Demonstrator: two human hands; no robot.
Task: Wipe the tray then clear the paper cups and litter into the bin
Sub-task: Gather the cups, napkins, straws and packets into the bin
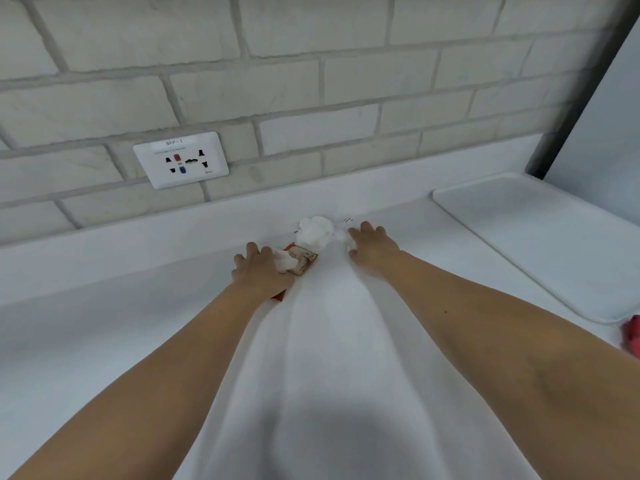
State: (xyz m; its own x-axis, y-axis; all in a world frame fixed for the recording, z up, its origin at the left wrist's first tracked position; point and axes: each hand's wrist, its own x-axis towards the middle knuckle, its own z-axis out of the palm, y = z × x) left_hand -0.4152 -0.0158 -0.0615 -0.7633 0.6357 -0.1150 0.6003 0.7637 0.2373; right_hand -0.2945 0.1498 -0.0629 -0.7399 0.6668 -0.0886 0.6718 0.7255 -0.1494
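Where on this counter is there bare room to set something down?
Bare counter lies left of the left hand, below the wall socket, and between the right hand and the tray, whose surface is bare too. Crowded: between the hands at the back, with crumpled tissues and a red wrapper.

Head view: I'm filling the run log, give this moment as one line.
phase: gathering litter | left hand: grips red wrapper | right hand: pinches tissue scrap | tissue wad: between hands | tray: apart, at right
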